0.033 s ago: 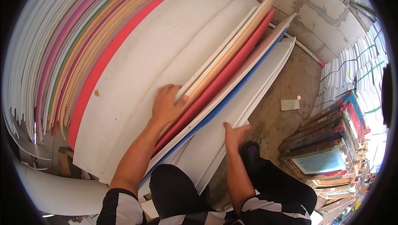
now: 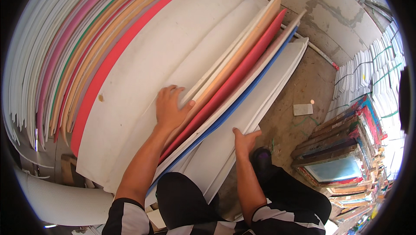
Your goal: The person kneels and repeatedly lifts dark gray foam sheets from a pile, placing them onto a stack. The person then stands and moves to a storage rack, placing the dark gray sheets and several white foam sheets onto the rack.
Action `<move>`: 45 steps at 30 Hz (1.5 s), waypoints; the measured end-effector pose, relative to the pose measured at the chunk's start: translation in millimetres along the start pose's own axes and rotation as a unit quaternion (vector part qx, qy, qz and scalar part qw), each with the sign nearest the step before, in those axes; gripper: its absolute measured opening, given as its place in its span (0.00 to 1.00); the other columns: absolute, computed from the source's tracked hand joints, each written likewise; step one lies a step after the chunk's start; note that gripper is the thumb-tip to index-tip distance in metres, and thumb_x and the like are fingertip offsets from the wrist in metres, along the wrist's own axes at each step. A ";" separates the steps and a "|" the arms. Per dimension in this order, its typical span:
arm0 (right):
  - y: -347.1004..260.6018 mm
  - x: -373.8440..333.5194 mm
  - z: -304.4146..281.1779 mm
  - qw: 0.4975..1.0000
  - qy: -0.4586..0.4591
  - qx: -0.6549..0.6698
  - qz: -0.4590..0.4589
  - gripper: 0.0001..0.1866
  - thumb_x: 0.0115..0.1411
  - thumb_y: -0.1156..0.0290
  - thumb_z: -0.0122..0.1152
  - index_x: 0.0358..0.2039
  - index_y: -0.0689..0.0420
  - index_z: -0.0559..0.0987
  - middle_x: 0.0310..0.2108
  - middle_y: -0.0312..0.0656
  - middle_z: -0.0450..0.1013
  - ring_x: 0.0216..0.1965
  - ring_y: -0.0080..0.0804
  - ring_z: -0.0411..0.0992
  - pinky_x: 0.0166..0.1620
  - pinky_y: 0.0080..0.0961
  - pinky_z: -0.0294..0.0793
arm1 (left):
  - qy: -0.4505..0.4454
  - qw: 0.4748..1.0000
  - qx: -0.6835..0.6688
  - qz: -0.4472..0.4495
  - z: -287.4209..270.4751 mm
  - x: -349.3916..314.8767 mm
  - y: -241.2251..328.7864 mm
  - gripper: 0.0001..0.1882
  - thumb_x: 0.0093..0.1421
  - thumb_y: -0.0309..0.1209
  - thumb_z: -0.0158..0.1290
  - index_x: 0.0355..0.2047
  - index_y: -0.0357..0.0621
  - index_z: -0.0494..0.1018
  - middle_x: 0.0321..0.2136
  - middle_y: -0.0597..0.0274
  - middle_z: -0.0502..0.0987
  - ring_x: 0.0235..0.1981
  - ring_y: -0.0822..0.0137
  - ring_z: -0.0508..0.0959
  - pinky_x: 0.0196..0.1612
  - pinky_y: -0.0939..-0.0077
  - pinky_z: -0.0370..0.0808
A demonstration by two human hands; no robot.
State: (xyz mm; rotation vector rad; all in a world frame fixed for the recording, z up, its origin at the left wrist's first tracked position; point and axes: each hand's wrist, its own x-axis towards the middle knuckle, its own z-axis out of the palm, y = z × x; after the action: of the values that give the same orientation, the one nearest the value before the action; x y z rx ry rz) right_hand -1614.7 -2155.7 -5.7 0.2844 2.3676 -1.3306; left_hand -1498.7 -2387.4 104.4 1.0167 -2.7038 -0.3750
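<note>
A bundle of large, thin sheets leans in front of me, its upper edges fanned apart. My left hand (image 2: 170,110) has its fingers spread over a big white sheet (image 2: 143,68), the thumb by the edge of a cream sheet (image 2: 212,77). Right of that hand stand a peach sheet (image 2: 242,61), a red sheet (image 2: 251,53) and a blue sheet (image 2: 242,105). My right hand (image 2: 244,142) grips the outer edge of the white sheets (image 2: 255,100) at the right; some of its fingers are hidden. My knee touches the bundle's lower part.
More coloured sheets (image 2: 78,35) stand packed at the left, above a white roll (image 2: 69,198). Paint-stained frames (image 2: 329,148) lean at the right, below strapped white stacks (image 2: 364,72). A pipe (image 2: 320,53) runs along the block wall (image 2: 325,9). A pale slab (image 2: 303,109) lies on the floor.
My left hand has shifted slightly left, its fingers spreading wider off the cream sheet's edge. The tops of the cream, peach and red sheets have tipped slightly left. My right hand stays put.
</note>
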 end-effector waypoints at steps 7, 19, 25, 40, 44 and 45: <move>-6.0 -17.7 4.5 0.998 -0.027 -0.044 -0.035 0.55 0.46 0.64 0.80 0.65 0.66 0.52 0.52 0.68 0.73 0.52 0.68 0.75 0.59 0.49 0.73 | -0.110 0.993 0.045 0.002 -7.0 -62.5 41.9 0.69 0.42 0.52 0.76 0.78 0.49 0.47 0.64 0.39 0.66 0.59 0.42 0.71 0.62 0.49 0.69; -32.4 -22.3 16.3 0.996 -0.020 -0.087 -0.008 0.51 0.45 0.66 0.78 0.62 0.63 0.53 0.53 0.68 0.73 0.53 0.68 0.74 0.60 0.50 0.72 | -0.129 0.988 0.084 -0.020 -11.7 -39.8 20.1 0.73 0.40 0.47 0.78 0.79 0.54 0.42 0.64 0.39 0.66 0.54 0.38 0.76 0.58 0.52 0.75; 5.9 21.4 14.3 0.999 -0.024 -0.028 0.009 0.47 0.45 0.70 0.77 0.60 0.62 0.56 0.53 0.65 0.73 0.55 0.64 0.74 0.61 0.48 0.71 | -0.108 0.989 -0.088 -0.049 -28.5 -46.4 -11.1 0.64 0.42 0.57 0.76 0.75 0.47 0.57 0.60 0.46 0.73 0.55 0.37 0.76 0.61 0.43 0.70; 8.6 13.5 14.9 0.999 0.007 0.000 -0.036 0.49 0.47 0.70 0.77 0.64 0.62 0.54 0.56 0.68 0.71 0.58 0.67 0.73 0.63 0.48 0.69 | -0.102 0.992 0.006 -0.068 -91.5 -33.4 -38.6 0.22 0.69 0.49 0.56 0.46 0.40 0.75 0.38 0.39 0.80 0.45 0.38 0.80 0.47 0.46 0.75; 11.6 16.0 18.5 1.000 0.011 -0.013 -0.017 0.46 0.44 0.68 0.77 0.58 0.62 0.57 0.54 0.65 0.72 0.57 0.65 0.73 0.62 0.46 0.69 | -0.147 0.978 -0.143 -0.037 -95.5 -52.0 -17.5 0.26 0.71 0.52 0.51 0.47 0.38 0.75 0.45 0.38 0.78 0.51 0.40 0.78 0.51 0.50 0.74; 8.8 14.4 18.4 1.000 0.009 -0.020 -0.008 0.46 0.44 0.68 0.78 0.58 0.62 0.57 0.54 0.65 0.72 0.56 0.64 0.73 0.62 0.45 0.69 | -0.124 0.985 -0.112 -0.036 -95.5 -51.8 -20.1 0.27 0.70 0.53 0.52 0.51 0.39 0.74 0.45 0.38 0.79 0.50 0.40 0.79 0.51 0.49 0.74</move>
State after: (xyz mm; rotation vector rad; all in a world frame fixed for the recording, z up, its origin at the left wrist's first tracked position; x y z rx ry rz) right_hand -1619.8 -2167.0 -27.4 0.2664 2.4135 -1.2908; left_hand -1419.9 -2382.3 181.7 1.0655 -2.7581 -0.8492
